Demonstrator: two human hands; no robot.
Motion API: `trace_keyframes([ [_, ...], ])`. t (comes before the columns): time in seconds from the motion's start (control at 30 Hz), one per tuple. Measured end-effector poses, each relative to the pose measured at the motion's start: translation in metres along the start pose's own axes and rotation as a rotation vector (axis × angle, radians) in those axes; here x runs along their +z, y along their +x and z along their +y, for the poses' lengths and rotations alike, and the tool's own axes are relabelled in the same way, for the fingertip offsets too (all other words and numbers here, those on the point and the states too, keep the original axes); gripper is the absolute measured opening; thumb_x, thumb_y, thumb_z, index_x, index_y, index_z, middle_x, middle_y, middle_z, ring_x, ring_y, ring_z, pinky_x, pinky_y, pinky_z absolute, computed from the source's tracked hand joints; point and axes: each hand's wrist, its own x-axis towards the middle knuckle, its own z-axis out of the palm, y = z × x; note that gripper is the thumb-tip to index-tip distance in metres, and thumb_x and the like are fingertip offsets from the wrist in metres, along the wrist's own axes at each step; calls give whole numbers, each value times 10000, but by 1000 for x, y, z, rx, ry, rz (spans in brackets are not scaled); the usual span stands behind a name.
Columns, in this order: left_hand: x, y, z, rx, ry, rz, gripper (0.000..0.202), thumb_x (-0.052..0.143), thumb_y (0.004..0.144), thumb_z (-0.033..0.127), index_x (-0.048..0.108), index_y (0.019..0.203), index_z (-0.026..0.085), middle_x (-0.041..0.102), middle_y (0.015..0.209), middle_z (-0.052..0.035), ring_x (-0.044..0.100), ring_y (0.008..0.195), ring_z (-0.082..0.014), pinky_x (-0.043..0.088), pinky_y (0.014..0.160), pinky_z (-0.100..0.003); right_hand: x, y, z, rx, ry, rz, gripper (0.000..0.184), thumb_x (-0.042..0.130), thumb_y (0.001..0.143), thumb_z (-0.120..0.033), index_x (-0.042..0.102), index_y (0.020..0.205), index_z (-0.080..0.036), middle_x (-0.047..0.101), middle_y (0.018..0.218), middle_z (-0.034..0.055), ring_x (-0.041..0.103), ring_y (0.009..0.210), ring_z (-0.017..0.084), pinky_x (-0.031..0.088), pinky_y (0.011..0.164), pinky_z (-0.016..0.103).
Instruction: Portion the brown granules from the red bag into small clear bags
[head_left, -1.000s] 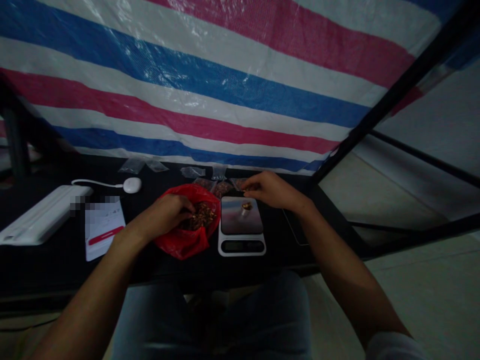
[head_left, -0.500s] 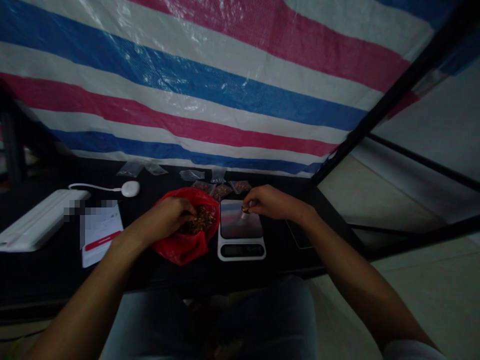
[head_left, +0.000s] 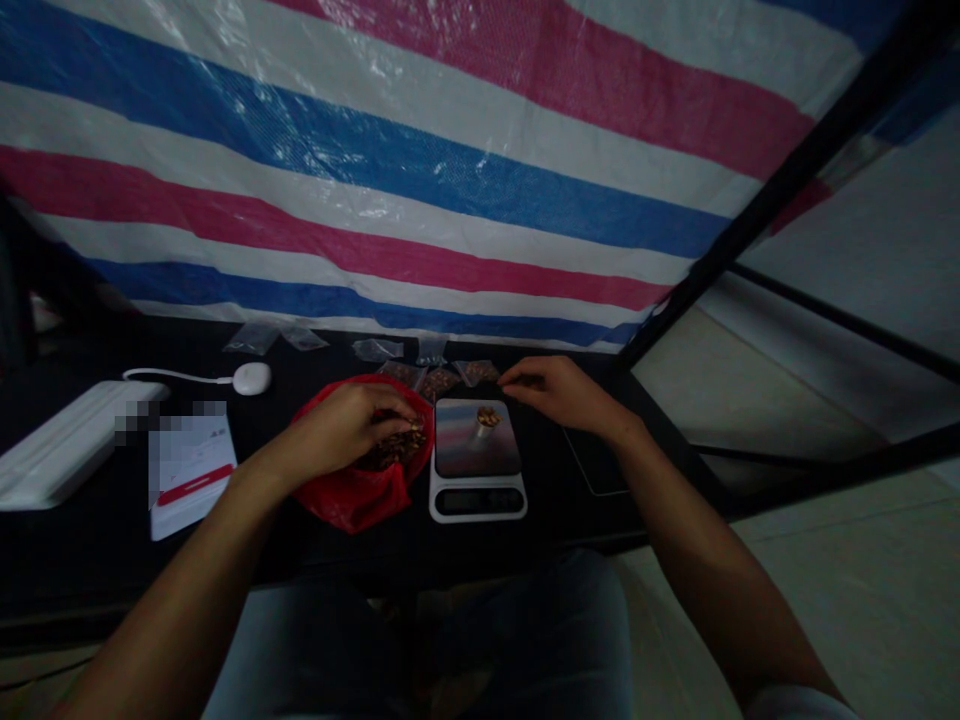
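A red plastic bag stands open with small brown dried pieces inside. Over its mouth is my left hand, its fingertips pinched at some of these pieces. To the right of the bag sits a white kitchen scale with a shiny metal plate. On that plate is a small pile of brown pieces, which seem to top a little pale cup whose form is hard to make out. Beyond the scale's right rear corner hovers my right hand, fingers stretched out and slightly apart, with nothing visible in them.
Filled clear bags lie behind the scale, and flat clear bags further left. A white box-shaped device, a white puck on a cable and a white-and-red packet are at left. A dark flat panel lies at right.
My right hand has moved off the scale plate to the right, uncovering the small pile there. My left hand has risen slightly and shifted toward the bag's right side.
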Motion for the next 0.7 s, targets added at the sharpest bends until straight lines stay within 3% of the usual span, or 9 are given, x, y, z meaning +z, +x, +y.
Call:
trace_keyframes([
  [0.13,1,19,17,71,-9,32,231,586,965,322,785,1024,220,791,1077,-28,712,1004,-204,532,951,-315,-10,-8,36,131,-52,70,201,643,910,-134,786,1049,-150,799,1011,88,739,904,204,559,826,323],
  [0.3,10,58,44,174,-8,16,222,577,967,226,788,1029,199,781,1086,-44,710,1015,-199,518,922,-291,13,-11,71,218,-217,13,200,691,874,-84,792,1035,-144,799,1046,121,746,919,220,555,835,319],
  [0.5,28,86,61,188,79,-70,234,581,928,127,801,988,181,787,1043,-70,719,994,-221,512,899,-300,37,-11,78,174,-288,-61,229,616,879,-21,790,969,-140,786,1008,105,731,897,193,524,827,284],
  [0.6,35,88,60,180,107,-95,237,590,907,117,809,959,189,789,1024,-74,720,988,-231,514,896,-308,36,-12,79,175,-283,-4,198,639,891,-62,777,1012,-137,767,975,93,710,854,172,517,799,269],
  [0.7,39,89,57,189,132,-105,235,595,898,134,816,941,202,787,993,-73,721,964,-233,518,893,-318,35,-11,83,188,-320,84,242,678,899,-109,752,1130,-114,739,1065,129,697,898,177,517,831,282],
])
